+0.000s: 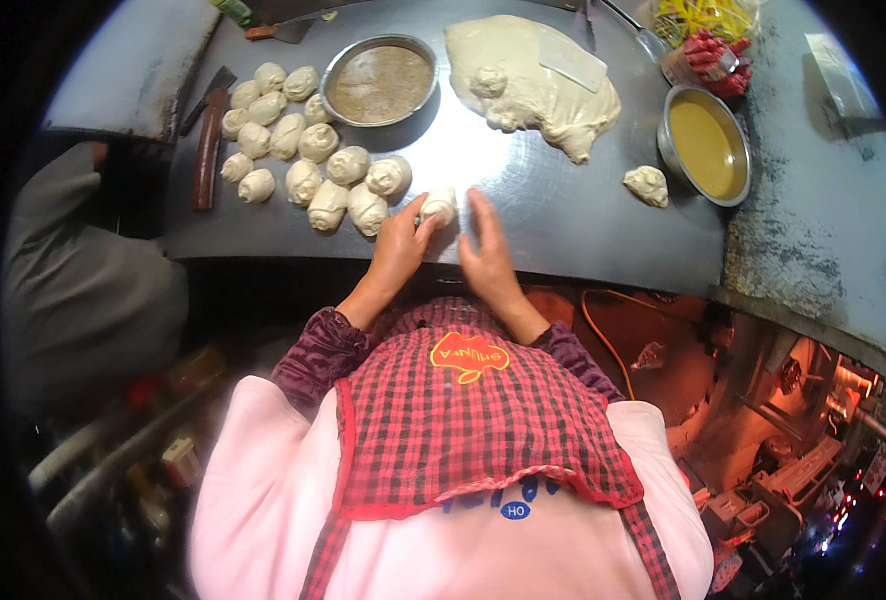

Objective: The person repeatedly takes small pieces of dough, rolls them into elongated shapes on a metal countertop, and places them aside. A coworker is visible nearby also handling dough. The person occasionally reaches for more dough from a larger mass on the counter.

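Note:
A small rolled piece of dough (438,205) rests near the front edge of the metal worktop (563,232). The thumb and fingers of my left hand (401,238) close around its left side. Just to the right, my right hand (488,244) is held with its fingers apart and nothing in them, a small gap from the dough. Several similar dough rolls (328,206) are grouped left of my hands. Farther back lies a large slab of soft dough (521,75) with a pale, flat scraper (574,60) on it. One loose lump of dough (646,185) sits at the right.
A round pan of brown crumbly filling or powder (379,81) stands behind the rolls. To the right is a metal bowl of yellow liquid (709,146). A wooden rolling pin or bar (209,150) lies at the left, near another person's grey sleeve (56,191).

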Available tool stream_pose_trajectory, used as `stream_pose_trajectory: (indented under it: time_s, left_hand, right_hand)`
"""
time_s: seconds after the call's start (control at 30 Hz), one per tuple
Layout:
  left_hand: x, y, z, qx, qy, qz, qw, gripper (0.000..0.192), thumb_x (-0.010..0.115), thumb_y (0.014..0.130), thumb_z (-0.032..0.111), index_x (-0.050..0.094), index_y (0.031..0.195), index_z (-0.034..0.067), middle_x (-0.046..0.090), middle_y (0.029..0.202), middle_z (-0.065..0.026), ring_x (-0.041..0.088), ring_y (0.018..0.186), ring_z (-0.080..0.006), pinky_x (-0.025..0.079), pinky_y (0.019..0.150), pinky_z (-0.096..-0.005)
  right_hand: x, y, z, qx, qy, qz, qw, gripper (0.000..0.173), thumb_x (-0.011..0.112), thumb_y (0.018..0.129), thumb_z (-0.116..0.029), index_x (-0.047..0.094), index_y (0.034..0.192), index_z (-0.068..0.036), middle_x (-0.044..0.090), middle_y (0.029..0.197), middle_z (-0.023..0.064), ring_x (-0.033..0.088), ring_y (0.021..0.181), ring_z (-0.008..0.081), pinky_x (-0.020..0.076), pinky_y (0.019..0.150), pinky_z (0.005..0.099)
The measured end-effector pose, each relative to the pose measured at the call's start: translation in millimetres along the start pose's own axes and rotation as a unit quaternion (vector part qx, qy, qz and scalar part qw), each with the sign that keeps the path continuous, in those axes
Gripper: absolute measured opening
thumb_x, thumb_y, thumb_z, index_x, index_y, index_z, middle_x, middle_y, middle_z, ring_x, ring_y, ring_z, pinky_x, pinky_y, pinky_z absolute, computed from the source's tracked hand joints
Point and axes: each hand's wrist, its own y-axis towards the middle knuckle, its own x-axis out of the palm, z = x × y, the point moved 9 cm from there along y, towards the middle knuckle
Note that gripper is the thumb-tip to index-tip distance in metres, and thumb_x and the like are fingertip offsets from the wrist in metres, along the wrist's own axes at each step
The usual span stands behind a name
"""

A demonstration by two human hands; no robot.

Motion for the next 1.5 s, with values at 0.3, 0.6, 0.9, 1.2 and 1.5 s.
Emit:
stream_pose_trajectory:
  time_s: [0.3,0.6,0.9,1.2,1.5]
  left_hand:
    - [-1,21,51,0.240,0.209,0.138,0.938,0.013,0.064,0.081,0.009,0.060,0.092,0.002,0.059,0.093,-0.0165,0.061,0.086,-0.0398,0.050,0.071,-0.0462]
    - [11,6,86,0.322,0.315,0.229,0.863,0.025,0.069,0.078,0.011,0.062,0.102,0.009,0.057,0.109,-0.0204,0.056,0.096,-0.0412,0.049,0.081,-0.0467]
    - [5,-2,111,0.328,0.370,0.207,0.844,0.051,0.076,0.078,0.014,0.060,0.127,0.011,0.050,0.135,-0.0216,0.053,0.117,-0.0404,0.044,0.097,-0.0466]
    - [95,24,127,0.105,-0.298,-0.122,0.941,0.032,0.069,0.093,0.023,0.067,0.120,0.006,0.067,0.102,-0.0065,0.065,0.100,-0.0212,0.052,0.084,-0.0335]
    - [142,0,76,0.360,0.294,-0.007,0.885,0.096,0.080,0.072,0.041,0.034,0.151,0.013,0.034,0.154,-0.0172,0.032,0.140,-0.0444,0.030,0.110,-0.0581]
  right_hand:
    - [7,9,14,0.079,0.025,0.019,0.996,0.051,0.058,0.092,-0.003,0.046,0.141,0.001,0.050,0.142,0.0219,0.050,0.131,0.0315,0.0409,0.107,0.0377]
    - [-159,-20,63,0.127,-0.088,0.120,0.981,0.026,0.056,0.090,-0.002,0.063,0.116,0.000,0.064,0.114,0.0142,0.063,0.103,0.0220,0.0499,0.088,0.0314]
    - [-308,66,98,0.045,-0.476,0.045,0.877,0.057,0.058,0.085,-0.004,0.044,0.141,-0.005,0.058,0.126,0.0210,0.059,0.107,0.0353,0.0476,0.091,0.0446]
    - [-160,18,40,0.207,0.157,-0.097,0.961,0.021,0.063,0.096,-0.017,0.064,0.112,-0.003,0.066,0.091,0.0025,0.059,0.076,0.0063,0.0468,0.062,0.0217]
    - [-102,-41,50,-0.010,-0.437,-0.092,0.895,0.092,0.072,0.083,-0.041,0.024,0.155,-0.007,0.019,0.162,0.0171,0.019,0.149,0.0357,0.0174,0.119,0.0522]
